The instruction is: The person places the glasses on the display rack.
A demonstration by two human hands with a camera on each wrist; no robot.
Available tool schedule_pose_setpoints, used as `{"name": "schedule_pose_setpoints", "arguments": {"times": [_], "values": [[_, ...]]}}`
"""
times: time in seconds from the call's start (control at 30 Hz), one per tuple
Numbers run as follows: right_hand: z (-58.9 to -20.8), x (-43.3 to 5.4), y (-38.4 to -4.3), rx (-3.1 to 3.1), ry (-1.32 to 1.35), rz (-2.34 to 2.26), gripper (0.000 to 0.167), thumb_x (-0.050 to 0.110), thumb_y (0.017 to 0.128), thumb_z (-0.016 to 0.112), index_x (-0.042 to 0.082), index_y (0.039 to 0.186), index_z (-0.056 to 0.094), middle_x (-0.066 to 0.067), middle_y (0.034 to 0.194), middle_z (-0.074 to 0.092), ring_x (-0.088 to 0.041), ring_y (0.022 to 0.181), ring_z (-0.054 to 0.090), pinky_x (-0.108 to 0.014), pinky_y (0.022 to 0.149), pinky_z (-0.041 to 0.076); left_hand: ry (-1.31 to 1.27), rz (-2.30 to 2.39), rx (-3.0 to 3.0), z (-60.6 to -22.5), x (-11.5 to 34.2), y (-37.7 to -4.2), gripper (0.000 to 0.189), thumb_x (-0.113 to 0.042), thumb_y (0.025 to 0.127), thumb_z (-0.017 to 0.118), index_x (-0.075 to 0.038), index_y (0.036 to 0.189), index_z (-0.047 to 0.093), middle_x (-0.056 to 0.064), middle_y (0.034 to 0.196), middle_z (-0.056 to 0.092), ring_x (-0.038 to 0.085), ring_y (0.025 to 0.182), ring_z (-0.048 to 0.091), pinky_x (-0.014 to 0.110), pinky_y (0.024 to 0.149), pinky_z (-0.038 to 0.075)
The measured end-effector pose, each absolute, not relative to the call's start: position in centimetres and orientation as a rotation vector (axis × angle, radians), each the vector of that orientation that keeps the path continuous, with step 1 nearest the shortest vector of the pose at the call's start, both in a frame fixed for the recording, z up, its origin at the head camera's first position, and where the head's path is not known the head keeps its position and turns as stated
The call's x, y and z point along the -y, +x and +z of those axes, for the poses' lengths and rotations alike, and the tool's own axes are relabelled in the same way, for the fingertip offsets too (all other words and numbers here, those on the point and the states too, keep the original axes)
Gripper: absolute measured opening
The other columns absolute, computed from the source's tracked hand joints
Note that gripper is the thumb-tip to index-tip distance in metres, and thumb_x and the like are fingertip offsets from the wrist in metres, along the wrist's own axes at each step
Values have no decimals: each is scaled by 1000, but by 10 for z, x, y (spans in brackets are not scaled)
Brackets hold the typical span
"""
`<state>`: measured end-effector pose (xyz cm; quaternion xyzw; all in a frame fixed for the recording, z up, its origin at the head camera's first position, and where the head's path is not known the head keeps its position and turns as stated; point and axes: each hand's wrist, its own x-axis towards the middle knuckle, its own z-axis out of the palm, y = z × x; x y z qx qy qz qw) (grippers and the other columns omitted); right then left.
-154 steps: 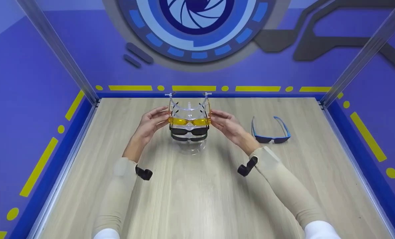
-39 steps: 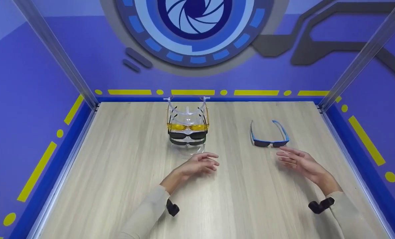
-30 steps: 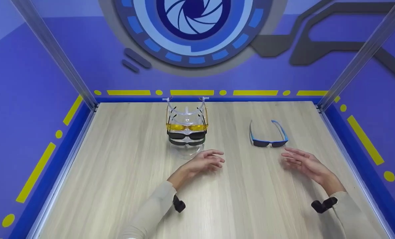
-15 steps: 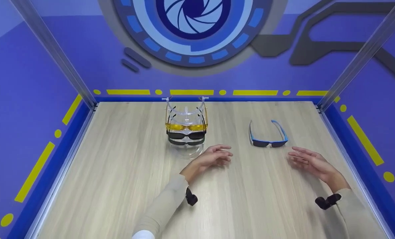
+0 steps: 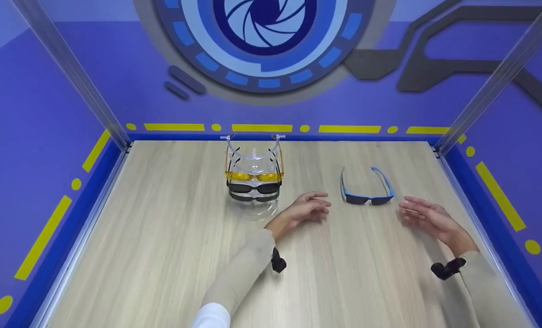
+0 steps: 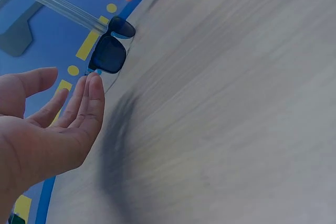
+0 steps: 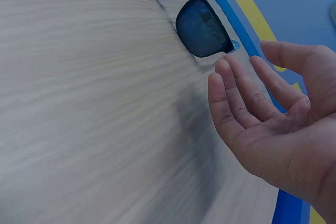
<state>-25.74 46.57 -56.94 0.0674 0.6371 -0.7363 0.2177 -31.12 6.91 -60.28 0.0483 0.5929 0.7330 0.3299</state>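
Observation:
Blue-armed sunglasses [image 5: 369, 199] with dark lenses lie unfolded on the table, arms toward the back wall. To their left my left hand [image 5: 305, 208] hovers with relaxed fingers and holds nothing. My right hand [image 5: 435, 221] is on their right, its fingers loosely bent around no object. Each wrist view shows the hand apart from the sunglasses: the left hand [image 6: 58, 124] below them, the right hand [image 7: 278, 114] near one lens corner. A clear display stand [image 5: 254, 157] bears yellow glasses [image 5: 254, 176] on top, with black sunglasses [image 5: 254, 187] and another dark pair [image 5: 254, 197] beneath.
The stand's round transparent base [image 5: 255, 214] is close to the left forearm. A wooden tabletop [image 5: 161, 255] is bounded by blue panels with yellow marks at the back and both sides. Metal posts [image 5: 77, 77] rise at the back corners.
About five seconds ago both hands held the yellow glasses at the stand. They have let go and moved right. In the last second the left hand slid further right toward the blue-armed sunglasses.

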Motion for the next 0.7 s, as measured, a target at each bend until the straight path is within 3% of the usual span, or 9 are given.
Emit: {"name": "schedule_pose_setpoints", "arguments": {"times": [0.23,0.43,0.6,0.7], "values": [[-570,-465,-269,-1690,160,-2114,38,-1,108,41,24,124,64,6,117,75,-8,110,70,-25,99,58,87,1996,-1556,-609,-85,-329,51,-1,99,59,0,149,47,24,139,61,20,101,70,48,107,54],[-575,-466,-276,-1660,180,-2157,40,-3,108,38,25,116,66,5,112,77,-8,107,71,-25,97,58,38,2052,-1547,-610,-97,-339,55,-1,97,61,-4,150,46,21,142,60,30,119,68,47,110,52],[-578,-463,-281,-1667,203,-2214,31,4,109,41,16,135,53,7,112,77,-8,110,71,-24,99,57,13,2079,-1510,-613,-110,-341,58,1,96,62,-5,151,45,22,145,58,23,108,69,43,108,53],[-581,-459,-284,-1683,222,-2247,42,10,109,45,7,151,36,8,111,77,-7,111,71,-23,100,57,5,2083,-1499,-613,-117,-341,59,1,95,61,-5,152,44,20,143,59,16,101,65,40,107,53]]}}
